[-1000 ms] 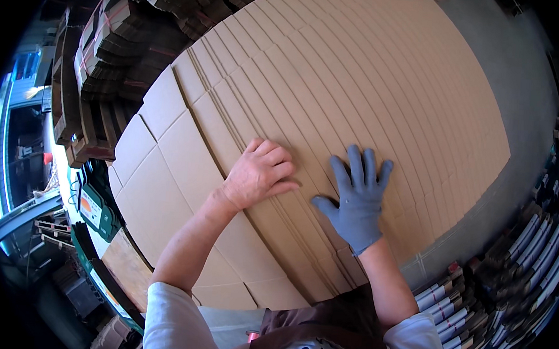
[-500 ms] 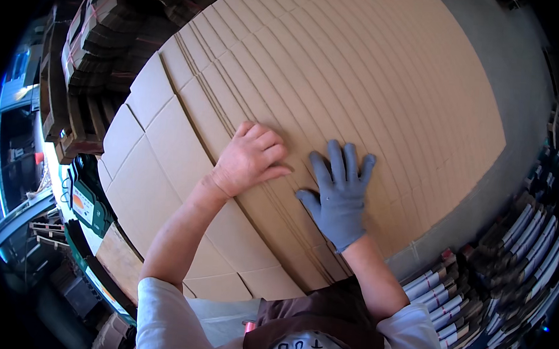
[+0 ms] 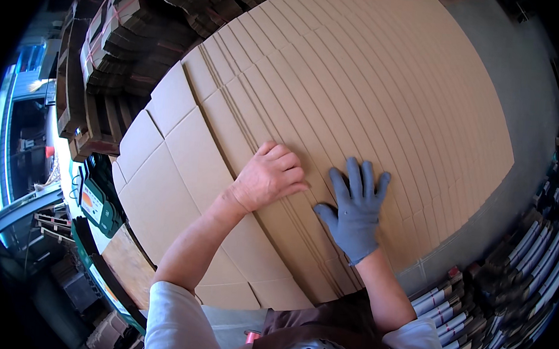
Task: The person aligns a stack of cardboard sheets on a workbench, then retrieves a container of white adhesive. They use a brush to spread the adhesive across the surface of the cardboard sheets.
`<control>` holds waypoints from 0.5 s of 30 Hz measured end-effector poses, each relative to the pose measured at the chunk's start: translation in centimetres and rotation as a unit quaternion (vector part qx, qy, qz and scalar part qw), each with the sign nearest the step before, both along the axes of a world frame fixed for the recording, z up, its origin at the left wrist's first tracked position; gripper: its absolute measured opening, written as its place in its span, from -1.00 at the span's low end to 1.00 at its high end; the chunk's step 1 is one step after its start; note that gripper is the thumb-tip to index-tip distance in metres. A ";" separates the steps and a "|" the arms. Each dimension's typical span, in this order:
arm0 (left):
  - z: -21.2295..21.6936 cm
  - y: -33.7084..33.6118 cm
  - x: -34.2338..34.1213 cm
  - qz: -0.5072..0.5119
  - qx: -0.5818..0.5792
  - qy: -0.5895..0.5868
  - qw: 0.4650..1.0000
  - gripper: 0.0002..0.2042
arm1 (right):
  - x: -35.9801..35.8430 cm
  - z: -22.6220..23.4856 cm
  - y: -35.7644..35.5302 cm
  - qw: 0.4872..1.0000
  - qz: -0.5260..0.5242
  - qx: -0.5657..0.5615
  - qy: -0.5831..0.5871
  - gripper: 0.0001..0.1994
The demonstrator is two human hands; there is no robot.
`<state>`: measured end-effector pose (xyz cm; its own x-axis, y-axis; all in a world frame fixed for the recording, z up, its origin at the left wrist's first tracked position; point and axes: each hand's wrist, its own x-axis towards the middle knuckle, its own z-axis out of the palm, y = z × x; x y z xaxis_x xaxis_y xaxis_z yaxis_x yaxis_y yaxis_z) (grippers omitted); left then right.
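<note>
Where fanned cardboard sheets (image 3: 373, 103) overlap, bare left hand (image 3: 271, 179) curled, fingertips hidden; gloved right hand (image 3: 354, 208) spread flat, empty

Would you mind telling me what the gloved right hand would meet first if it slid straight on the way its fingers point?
Probably only more overlapped cardboard sheets; the right hand lies flat on them, fingers pointing up the fanned stack.

Bright, even light on the cardboard sheets (image 3: 361, 96), sharp mid-frame, only soft shadows. Blown-out daylight glare at the left rim. Heavy fisheye bending with a black vignette; dark, murky corners.
</note>
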<state>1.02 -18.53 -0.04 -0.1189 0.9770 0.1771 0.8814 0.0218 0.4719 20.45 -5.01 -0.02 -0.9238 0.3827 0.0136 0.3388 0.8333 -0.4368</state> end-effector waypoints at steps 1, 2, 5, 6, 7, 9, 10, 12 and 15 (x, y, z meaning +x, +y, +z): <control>0.0 0.0 0.0 0.000 -0.001 -0.001 1.000 -0.74 | 0.0 0.0 0.1 1.000 0.000 -0.001 0.002 -0.25; 0.1 -0.1 0.0 0.000 -0.003 -0.001 1.000 -0.74 | 0.0 0.0 0.1 1.000 0.000 -0.003 0.003 -0.25; 0.1 -0.4 0.0 0.001 -0.004 -0.003 1.000 -0.74 | 0.2 -0.2 0.1 1.000 0.002 -0.004 0.013 -0.23; 0.1 -0.5 0.0 0.001 -0.003 -0.004 1.000 -0.74 | 0.2 -0.2 0.1 1.000 0.002 -0.005 0.011 -0.23; 0.1 -0.5 0.0 0.000 -0.004 -0.003 1.000 -0.74 | 0.1 -0.3 0.0 1.000 0.002 -0.006 0.009 -0.23; 0.1 -0.6 -0.1 -0.001 -0.004 -0.003 1.000 -0.74 | 0.1 -0.3 0.0 1.000 0.002 -0.005 0.008 -0.23; 0.1 -0.7 -0.1 -0.002 -0.004 -0.003 1.000 -0.74 | 0.1 -0.4 -0.1 1.000 0.003 -0.003 0.008 -0.23; 0.0 -0.9 -0.2 -0.002 -0.004 -0.001 1.000 -0.73 | 0.1 -0.4 -0.2 1.000 0.003 -0.002 0.006 -0.23; 0.1 -1.4 -0.2 -0.003 -0.007 -0.005 1.000 -0.73 | 0.1 -0.3 -0.2 1.000 0.003 -0.002 0.005 -0.23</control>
<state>0.82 -19.92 0.02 -0.1148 0.9802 0.1614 0.8769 0.0237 0.4801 20.53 -5.25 -0.37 -0.9257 0.3778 0.0213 0.3300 0.8335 -0.4432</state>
